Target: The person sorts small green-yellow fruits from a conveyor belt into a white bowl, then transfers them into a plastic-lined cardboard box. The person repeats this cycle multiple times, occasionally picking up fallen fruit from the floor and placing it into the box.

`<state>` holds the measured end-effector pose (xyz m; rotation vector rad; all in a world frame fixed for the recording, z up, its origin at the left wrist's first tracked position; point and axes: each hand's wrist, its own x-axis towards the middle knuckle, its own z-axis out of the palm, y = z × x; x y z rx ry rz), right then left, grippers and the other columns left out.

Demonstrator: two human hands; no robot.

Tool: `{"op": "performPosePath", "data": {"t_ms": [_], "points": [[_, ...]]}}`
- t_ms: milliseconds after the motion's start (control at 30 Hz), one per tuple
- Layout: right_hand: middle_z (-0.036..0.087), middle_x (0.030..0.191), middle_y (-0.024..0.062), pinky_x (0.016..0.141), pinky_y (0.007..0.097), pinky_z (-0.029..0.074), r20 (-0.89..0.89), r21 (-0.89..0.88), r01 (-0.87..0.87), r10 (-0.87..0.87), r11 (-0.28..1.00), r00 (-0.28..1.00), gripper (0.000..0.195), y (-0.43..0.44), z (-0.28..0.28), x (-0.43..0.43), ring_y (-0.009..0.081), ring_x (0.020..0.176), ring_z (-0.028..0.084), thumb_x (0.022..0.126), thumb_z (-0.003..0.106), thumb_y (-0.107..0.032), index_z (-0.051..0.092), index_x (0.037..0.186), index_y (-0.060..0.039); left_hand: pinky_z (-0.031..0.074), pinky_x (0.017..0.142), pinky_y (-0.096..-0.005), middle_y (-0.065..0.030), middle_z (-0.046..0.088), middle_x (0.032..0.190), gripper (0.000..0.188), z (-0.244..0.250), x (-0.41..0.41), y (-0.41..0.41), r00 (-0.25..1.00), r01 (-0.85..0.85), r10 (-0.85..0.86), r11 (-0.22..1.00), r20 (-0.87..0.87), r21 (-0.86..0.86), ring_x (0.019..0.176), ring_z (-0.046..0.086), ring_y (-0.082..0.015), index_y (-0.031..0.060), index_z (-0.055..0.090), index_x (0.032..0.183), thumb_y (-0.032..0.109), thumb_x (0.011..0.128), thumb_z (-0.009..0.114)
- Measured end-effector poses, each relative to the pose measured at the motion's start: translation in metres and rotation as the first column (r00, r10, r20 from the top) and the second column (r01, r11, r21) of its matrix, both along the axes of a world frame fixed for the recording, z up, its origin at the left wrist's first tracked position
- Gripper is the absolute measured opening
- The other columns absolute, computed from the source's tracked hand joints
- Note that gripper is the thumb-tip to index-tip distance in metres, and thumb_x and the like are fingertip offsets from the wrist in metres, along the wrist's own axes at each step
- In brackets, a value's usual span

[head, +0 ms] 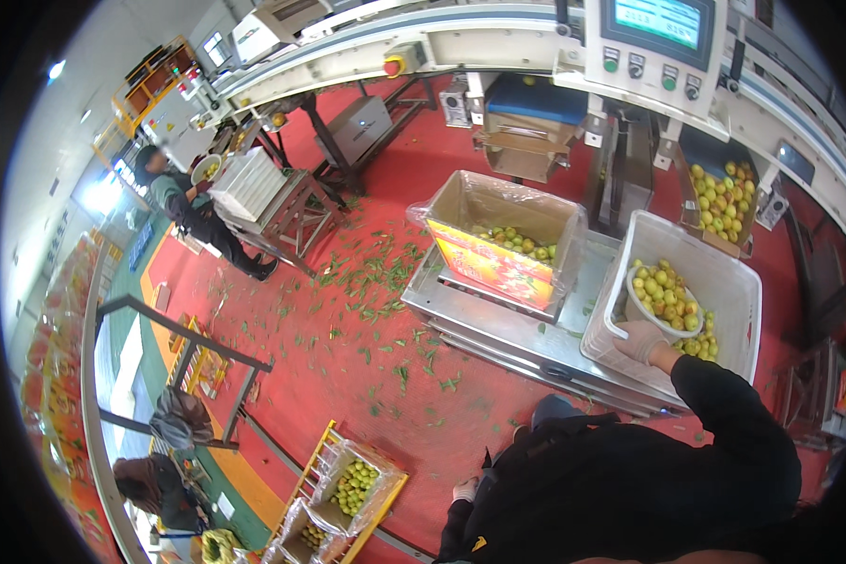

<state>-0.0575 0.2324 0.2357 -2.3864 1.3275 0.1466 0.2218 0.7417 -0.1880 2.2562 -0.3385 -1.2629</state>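
Observation:
My right hand (640,341), in a pale glove, is at the near edge of a white plastic crate (737,296), beside the rim of a round white bowl (631,289) full of small yellow-green fruit (666,292). The bowl sits tilted inside the crate, with more loose fruit under and beside it. Whether the fingers grip the rim is not plain. My left hand (465,489), also gloved, hangs low beside my body, away from the crate, its fingers partly hidden. Left of the crate, a cardboard box (493,271) with a clear plastic liner holds more fruit on the metal table (493,331).
A conveyor frame (507,42) with a control panel (652,63) crosses ahead. Under it, a carton (719,204) holds fruit. Lined boxes (352,486) stand on a yellow rack behind left. A co-worker (183,204) holds a bowl farther off. Leaves litter the red floor (310,338).

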Motion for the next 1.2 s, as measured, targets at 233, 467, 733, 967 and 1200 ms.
{"op": "performPosePath", "data": {"t_ms": [233, 467, 733, 967, 1200], "points": [[0.069, 0.109, 0.0229, 0.093, 0.0420, 0.050, 0.179, 0.249, -0.032, -0.014, 0.968, 0.984, 0.059, -0.007, 0.005, -0.020, 0.0391, 0.102, 0.066, 0.088, 0.055, -0.058, 0.067, 0.123, -0.0113, 0.054, 0.078, -0.0298, -0.0088, 0.075, 0.095, 0.029, 0.034, -0.001, -0.015, 0.902, -0.352, 0.344, 0.936, -0.259, 0.017, 0.088, 0.070, -0.0185, 0.0017, 0.074, 0.106, 0.023, 0.088, 0.069], [0.073, 0.090, 0.0113, 0.074, 0.0295, 0.053, 0.647, 0.423, 0.251, -0.484, 0.871, 0.588, 0.031, -0.037, -0.002, -0.107, 0.0185, 0.078, 0.068, 0.098, 0.059, -0.027, 0.070, 0.115, -0.0042, 0.055, 0.080, -0.0300, -0.0106, 0.075, 0.096, 0.032, 0.066, 0.004, -0.062, 0.880, -0.275, 0.305, 0.952, -0.365, 0.135, 0.091, 0.070, -0.0182, 0.0065, 0.069, 0.121, 0.019, 0.092, 0.062], [0.069, 0.095, 0.0087, 0.067, 0.0351, 0.056, 0.381, 0.589, 0.688, -0.896, 0.424, 0.226, 0.039, -0.092, -0.058, -0.210, 0.0186, 0.081, 0.066, 0.099, 0.058, -0.038, 0.066, 0.118, -0.0051, 0.053, 0.069, -0.0284, -0.0062, 0.074, 0.089, 0.025, 0.163, 0.012, -0.199, 0.988, 0.085, -0.086, 0.996, -0.127, -0.012, 0.076, 0.067, -0.0125, 0.0060, 0.075, 0.108, 0.025, 0.093, 0.067], [0.068, 0.115, 0.0201, 0.079, 0.0499, 0.062, -0.017, 0.999, -0.031, -0.998, -0.019, 0.056, 0.045, -0.085, -0.102, -0.239, 0.0348, 0.101, 0.070, 0.094, 0.059, -0.025, 0.051, 0.132, -0.0025, 0.053, 0.083, -0.0313, -0.0108, 0.073, 0.105, 0.031, 0.217, -0.010, -0.262, 0.956, 0.160, -0.165, 0.986, -0.241, -0.041, 0.094, 0.069, -0.0193, 0.0000, 0.068, 0.115, 0.025, 0.098, 0.062], [0.062, 0.127, 0.0247, 0.082, 0.0498, 0.062, -0.115, 0.952, -0.289, -0.993, -0.103, -0.025, 0.047, -0.077, -0.067, -0.218, 0.0366, 0.109, 0.067, 0.095, 0.055, -0.022, 0.047, 0.136, -0.0002, 0.051, 0.083, -0.0320, -0.0116, 0.073, 0.102, 0.037, 0.142, 0.001, -0.212, 0.887, 0.461, -0.459, 0.886, -0.060, 0.047, 0.094, 0.068, -0.0206, 0.0032, 0.071, 0.111, 0.035, 0.094, 0.065]]}}
